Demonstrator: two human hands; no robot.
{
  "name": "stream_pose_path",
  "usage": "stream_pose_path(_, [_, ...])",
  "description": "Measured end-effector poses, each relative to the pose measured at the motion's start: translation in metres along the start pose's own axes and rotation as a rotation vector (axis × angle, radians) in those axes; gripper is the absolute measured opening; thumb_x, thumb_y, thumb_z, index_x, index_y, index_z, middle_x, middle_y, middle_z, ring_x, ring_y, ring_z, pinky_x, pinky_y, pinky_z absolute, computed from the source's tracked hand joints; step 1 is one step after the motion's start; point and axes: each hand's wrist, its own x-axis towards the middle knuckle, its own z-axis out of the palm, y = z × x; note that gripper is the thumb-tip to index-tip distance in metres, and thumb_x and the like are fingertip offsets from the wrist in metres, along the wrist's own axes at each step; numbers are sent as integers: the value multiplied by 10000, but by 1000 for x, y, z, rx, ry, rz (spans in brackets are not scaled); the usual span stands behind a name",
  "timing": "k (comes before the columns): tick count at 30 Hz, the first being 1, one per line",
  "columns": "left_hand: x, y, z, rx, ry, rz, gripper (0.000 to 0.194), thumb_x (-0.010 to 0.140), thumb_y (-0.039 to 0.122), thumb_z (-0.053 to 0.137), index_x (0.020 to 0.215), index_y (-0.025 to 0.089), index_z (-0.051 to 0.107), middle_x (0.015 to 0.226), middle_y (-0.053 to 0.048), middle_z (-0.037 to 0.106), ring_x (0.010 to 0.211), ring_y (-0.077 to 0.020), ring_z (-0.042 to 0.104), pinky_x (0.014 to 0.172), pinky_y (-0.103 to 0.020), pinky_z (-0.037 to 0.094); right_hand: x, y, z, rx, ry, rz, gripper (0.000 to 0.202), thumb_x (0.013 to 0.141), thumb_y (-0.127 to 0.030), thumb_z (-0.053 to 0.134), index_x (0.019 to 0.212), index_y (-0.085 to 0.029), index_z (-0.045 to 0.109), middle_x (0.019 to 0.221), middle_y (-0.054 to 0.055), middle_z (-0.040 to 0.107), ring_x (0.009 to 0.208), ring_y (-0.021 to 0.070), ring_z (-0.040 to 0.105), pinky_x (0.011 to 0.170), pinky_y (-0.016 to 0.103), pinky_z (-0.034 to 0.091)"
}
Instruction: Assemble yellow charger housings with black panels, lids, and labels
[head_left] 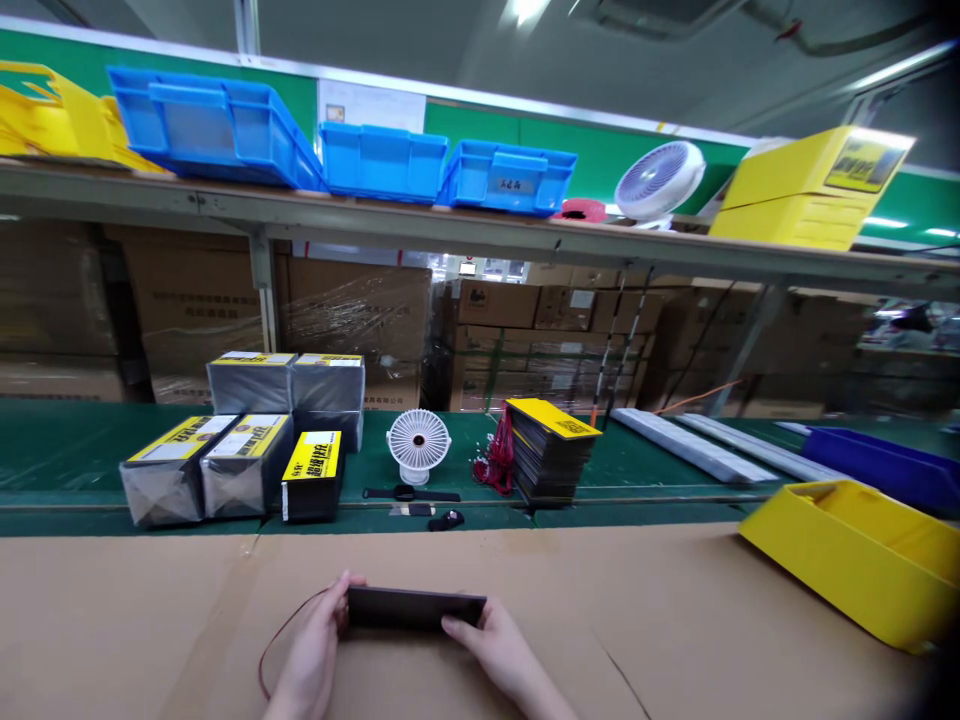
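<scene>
A dark flat rectangular panel point(409, 608) is held level above the cardboard-covered bench, its kind not clear. My left hand point(324, 625) grips its left end, fingers closed along the edge. On the right end, my right hand point(491, 640) has its thumb on top and the other fingers mostly hidden. A thin dark red cord point(264, 655) loops out beside my left hand, apparently from the panel. Farther back stands a stack of dark panels with a yellow top point(553, 450), and a bundle of red cords point(496, 455) hangs at its left side.
Wrapped boxes point(247, 465) and a black-and-yellow box point(313, 475) stand back left. Near them are a small white fan point(418, 445), a dark strap point(409, 493) and a yellow bin point(855, 560) at right. Blue bins point(386, 160) line the overhead shelf point(450, 222).
</scene>
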Motion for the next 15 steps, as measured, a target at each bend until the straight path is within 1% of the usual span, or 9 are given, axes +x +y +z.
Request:
stream_pose_path(5, [0, 1, 0, 6, 0, 6, 510, 607, 554, 756, 894, 134, 720, 946, -82, 692, 1045, -262, 563, 958, -343, 390, 1, 1, 0, -2, -12, -8, 498, 628, -448, 728, 975, -111, 607, 1043, 131, 688, 1031, 303, 609, 927, 389, 431])
stream_pose_path(10, [1, 0, 0, -2, 2, 6, 490, 608, 536, 762, 893, 140, 722, 953, -76, 692, 1058, -251, 557, 957, -329, 397, -1, 1, 0, -5, -21, -10, 476, 642, -416, 715, 989, -109, 605, 1049, 127, 687, 1030, 289, 610, 916, 367, 437])
stream_pose_path(15, [1, 0, 0, -6, -2, 10, 496, 618, 535, 756, 907, 133, 720, 976, -86, 687, 1068, -268, 559, 983, -356, 380, -1, -1, 0, -13, 0, -7, 459, 645, -400, 709, 986, -115, 595, 1042, 125, 685, 1025, 281, 610, 912, 359, 434])
